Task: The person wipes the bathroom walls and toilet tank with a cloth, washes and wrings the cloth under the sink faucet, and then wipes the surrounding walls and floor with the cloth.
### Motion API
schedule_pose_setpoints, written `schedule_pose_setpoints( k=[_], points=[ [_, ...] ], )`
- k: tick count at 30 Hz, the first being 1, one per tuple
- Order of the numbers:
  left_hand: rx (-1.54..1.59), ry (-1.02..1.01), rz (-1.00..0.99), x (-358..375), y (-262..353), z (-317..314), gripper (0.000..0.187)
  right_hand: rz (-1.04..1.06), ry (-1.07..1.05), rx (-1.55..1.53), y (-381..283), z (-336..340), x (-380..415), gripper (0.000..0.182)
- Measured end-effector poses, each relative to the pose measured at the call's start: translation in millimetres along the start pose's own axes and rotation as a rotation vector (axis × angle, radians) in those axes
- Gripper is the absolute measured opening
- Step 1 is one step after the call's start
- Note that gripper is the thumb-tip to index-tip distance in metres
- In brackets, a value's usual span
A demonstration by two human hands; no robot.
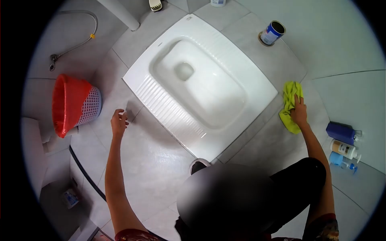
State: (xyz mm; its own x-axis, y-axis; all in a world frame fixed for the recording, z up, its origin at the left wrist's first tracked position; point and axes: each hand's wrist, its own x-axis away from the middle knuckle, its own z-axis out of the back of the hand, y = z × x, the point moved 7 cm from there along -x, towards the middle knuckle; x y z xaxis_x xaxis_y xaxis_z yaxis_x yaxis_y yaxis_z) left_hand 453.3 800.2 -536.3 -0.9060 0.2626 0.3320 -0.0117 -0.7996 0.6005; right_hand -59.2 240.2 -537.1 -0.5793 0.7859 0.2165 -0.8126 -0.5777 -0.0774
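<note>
My right hand (298,111) presses down on a crumpled yellow-green cloth (288,120) on the floor tiles, to the right of the white squat toilet (267,89). Some of the fingers lie over the cloth's folds. On the other side, my left hand (119,121) hangs above the floor, left of the toilet's ribbed foot rest. Its fingers are loosely bent and apart, with nothing in them. The basket with a red liner is the nearest thing to it.
The lattice basket (90,105) stands at the left. A blue can (272,33) sits at the upper right. Several pump bottles, one a white bottle (343,148), line the right wall. A brush (155,5) and a shower hose (85,39) are towards the back. My knee (311,172) is in front.
</note>
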Motion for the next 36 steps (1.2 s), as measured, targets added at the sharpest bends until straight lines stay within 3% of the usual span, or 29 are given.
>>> schedule_pose_setpoints(
  k=[4,7,8,10,12,18,20,23,24,25,26,27,29,31,36],
  points=[
    [0.089,-0.023,-0.045,3.2,-7.2,-2.6,0.018,0.221,-0.306,-0.025,15.0,-0.2,-36.7,0.058],
    [0.119,-0.048,-0.103,-20.9,2.9,0.6,0.019,0.079,-0.686,-0.174,-37.8,48.0,-23.4,0.054],
    [0.149,-0.052,-0.099,-30.8,17.8,1.2,0.02,-0.011,-0.732,-0.354,-46.0,61.1,-17.2,0.054],
    [0.229,-0.067,-0.109,-49.0,52.9,-3.8,0.022,-0.175,-0.791,-0.711,-54.6,81.5,-12.8,0.054],
    [0.326,-0.072,-0.125,-59.6,86.7,-12.4,0.025,-0.225,-0.696,-0.88,-49.4,91.9,-22.7,0.051],
    [0.417,-0.144,-0.187,-31.7,136.2,-43.0,0.027,-0.223,-0.778,-1.279,-114.7,89.6,-50.8,0.044],
    [0.378,-0.245,-0.17,-6.5,135.4,-53.9,0.028,-0.18,-0.905,-1.347,-160.7,82.0,-45.9,0.041],
    [0.461,-0.6,-0.042,56.8,127.1,-84.7,0.039,-0.005,-1.074,-1.381,-232.6,46.9,-31.1,0.04],
    [0.547,-0.735,0.027,83.0,126.4,-97.2,0.043,0.004,-1.114,-1.353,-266.5,43.6,-16.3,0.042],
    [0.723,-0.869,-0.047,109.1,123.6,-111.1,0.046,0.032,-1.177,-1.328,-306.0,43.0,1.8,0.044],
    [0.675,-0.908,0.02,134.0,124.7,-119.1,0.047,-0.032,-1.308,-1.359,-337.1,36.6,20.5,0.047],
    [0.589,-0.911,0.098,151.0,127.1,-122.5,0.049,-0.106,-1.443,-1.375,-364.5,28.6,38.0,0.05],
    [0.622,-0.925,0.172,170.8,117.3,-130.7,0.053,0.1,-1.55,-1.245,-401.3,17.1,56.2,0.051],
    [0.659,-0.839,0.212,176.0,102.0,-124.8,0.053,0.088,-1.619,-1.247,-422.6,2.5,65.6,0.049],
    [0.767,-0.432,0.344,175.8,72.8,-87.8,0.046,0.052,-1.599,-1.293,-438.1,-8.3,59.5,0.051]
  ],
)
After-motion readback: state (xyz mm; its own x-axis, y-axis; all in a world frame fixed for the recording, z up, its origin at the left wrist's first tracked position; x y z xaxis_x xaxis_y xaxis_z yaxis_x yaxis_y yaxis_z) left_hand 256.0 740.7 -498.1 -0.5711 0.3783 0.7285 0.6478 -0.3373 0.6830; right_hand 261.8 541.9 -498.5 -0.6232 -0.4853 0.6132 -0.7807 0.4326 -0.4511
